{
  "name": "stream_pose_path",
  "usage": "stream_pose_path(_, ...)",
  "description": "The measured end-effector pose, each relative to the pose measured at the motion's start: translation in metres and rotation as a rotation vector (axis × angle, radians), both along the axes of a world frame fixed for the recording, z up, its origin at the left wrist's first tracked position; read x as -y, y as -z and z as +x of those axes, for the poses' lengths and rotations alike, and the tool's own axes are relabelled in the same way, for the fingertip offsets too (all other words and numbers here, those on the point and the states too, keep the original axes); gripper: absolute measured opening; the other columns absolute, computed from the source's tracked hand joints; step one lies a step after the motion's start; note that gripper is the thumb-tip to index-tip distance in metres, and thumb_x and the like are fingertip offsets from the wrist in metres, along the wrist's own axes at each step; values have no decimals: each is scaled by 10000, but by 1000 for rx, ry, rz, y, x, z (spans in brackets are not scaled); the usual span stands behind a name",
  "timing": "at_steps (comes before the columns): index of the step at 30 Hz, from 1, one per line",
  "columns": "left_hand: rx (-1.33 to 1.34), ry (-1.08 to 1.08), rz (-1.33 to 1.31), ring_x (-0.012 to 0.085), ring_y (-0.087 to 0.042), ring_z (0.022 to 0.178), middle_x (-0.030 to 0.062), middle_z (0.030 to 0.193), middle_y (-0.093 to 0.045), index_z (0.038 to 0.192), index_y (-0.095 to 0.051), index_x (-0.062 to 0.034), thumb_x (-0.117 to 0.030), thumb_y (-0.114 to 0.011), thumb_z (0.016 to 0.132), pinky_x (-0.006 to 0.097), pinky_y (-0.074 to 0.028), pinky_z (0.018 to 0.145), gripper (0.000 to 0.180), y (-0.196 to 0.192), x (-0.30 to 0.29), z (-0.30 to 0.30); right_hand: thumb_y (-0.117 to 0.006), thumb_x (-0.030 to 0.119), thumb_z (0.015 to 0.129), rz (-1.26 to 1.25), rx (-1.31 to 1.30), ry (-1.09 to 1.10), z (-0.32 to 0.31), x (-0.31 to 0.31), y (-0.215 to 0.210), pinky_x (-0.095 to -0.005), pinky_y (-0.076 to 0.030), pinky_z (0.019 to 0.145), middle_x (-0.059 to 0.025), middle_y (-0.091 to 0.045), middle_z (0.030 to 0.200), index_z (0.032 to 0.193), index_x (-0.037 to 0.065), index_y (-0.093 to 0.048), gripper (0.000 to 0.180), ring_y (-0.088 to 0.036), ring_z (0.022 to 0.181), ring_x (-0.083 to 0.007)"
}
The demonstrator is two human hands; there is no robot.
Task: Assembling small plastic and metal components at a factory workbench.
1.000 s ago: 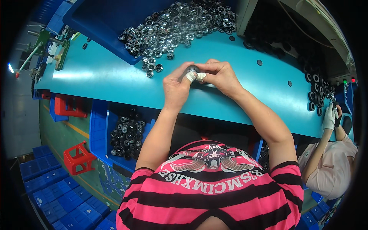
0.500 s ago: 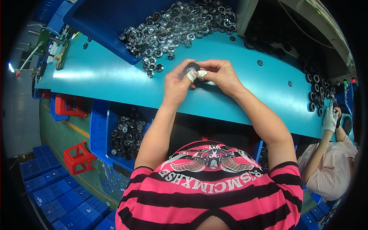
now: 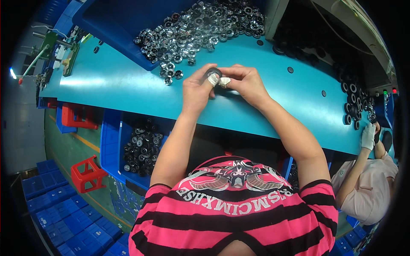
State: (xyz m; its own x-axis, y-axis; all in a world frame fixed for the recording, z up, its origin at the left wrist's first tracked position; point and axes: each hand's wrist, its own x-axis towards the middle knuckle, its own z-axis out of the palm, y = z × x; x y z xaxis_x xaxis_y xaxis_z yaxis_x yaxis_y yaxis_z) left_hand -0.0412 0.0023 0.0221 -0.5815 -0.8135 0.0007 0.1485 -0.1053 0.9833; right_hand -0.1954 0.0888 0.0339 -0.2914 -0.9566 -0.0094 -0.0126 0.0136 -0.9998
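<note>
Between my two hands, above the teal table (image 3: pixel 124 94), is a small wheel with a black tyre (image 3: pixel 214 71). My left hand (image 3: pixel 197 87) grips it from the left, with a white wrap on the thumb tip. From the other side my right hand (image 3: pixel 244 82) pinches it, its thumb wrapped in white as well. Fingers and wraps cover much of the wheel, so its hub shows only in part. Beyond my hands lies a heap of shiny clear and chrome wheel hubs (image 3: pixel 183 42), a few of them loose near my left hand.
A large blue bin (image 3: pixel 115 32) stands behind the heap. Black tyre rings (image 3: pixel 351 97) gather at the right, where a co-worker's gloved hand (image 3: pixel 368 135) works. A blue crate of black wheels (image 3: pixel 143 149) sits below the table edge, near a red stool (image 3: pixel 88 174).
My fingers have shifted slightly around the wheel, and the wheel has tilted a little between them. The co-worker's hands at the right have moved slightly.
</note>
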Motion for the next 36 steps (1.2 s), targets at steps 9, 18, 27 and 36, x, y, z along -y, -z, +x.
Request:
stream_pose_path(9, 103, -61, -128, 73, -569, 575, 40, 893, -676, 1196, -705, -33, -115, -633, 987, 227, -508, 511, 236, -2, -8, -3, -755, 31, 811, -53, -54, 30, -6, -2, 11, -270, -552, 762, -61, -693, 960, 1119, 62, -766, 309, -671, 865, -138)
stream_pose_path(18, 138, -134, -117, 78, -568, 551, 49, 862, -687, 1143, -728, -25, -72, -616, 979, 227, -497, 486, 204, -3, -10, -3, -788, 93, 801, -93, -163, 99, 7, -5, 9, -266, -547, 706, -57, -684, 887, 1075, 64, -780, 276, -661, 788, -120)
stream_pose_path(27, 145, 142, -268, 72, -609, 769, 46, 1089, -665, 1431, -524, -52, 18, -560, 938, 221, -508, 638, 499, 11, -4, 3, -670, 112, 894, 97, 179, -11, -6, 3, 6, -257, -582, 703, -106, -720, 969, 1224, -33, -665, 360, -684, 779, -133)
stream_pose_path(36, 358, 42, -704, 156, -692, 902, 148, 1150, -677, 1396, -517, 0, 81, -580, 889, 283, -571, 730, 517, 9, -12, -2, -720, 134, 891, 131, 159, 31, -5, 6, 10, -273, -586, 699, -105, -720, 955, 1160, -20, -682, 312, -686, 784, -147)
